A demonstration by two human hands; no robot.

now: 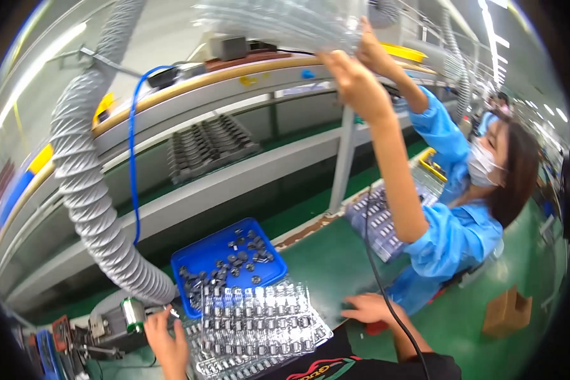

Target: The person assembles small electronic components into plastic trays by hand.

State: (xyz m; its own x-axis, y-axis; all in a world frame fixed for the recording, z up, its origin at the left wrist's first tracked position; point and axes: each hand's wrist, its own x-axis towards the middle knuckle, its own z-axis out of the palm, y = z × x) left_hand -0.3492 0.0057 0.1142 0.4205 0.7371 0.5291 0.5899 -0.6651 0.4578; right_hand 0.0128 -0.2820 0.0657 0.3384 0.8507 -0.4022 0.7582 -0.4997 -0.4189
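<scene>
My left hand (pixel 166 342) is at the lower left, beside a bench device with a shiny metal cylinder (pixel 133 315). Its fingers are closed at a small shiny metal part (pixel 173 311). To its right, stacked clear plastic trays (pixel 256 320) carry rows of small metal cylindrical parts. Behind them a blue bin (pixel 273 271) contains many loose dark round parts. My right hand (pixel 366 308) rests on the green tabletop (pixel 320 256) right of the trays, fingers stretched out, holding nothing.
A co-worker (pixel 453 209) in blue with a mask raises clear plastic trays (pixel 285 22) over the conveyor. Another filled tray (pixel 380 228) lies near them. A grey flexible duct (pixel 85 164) and blue hose (pixel 133 152) hang left. A black cable (pixel 377 272) crosses before my right arm.
</scene>
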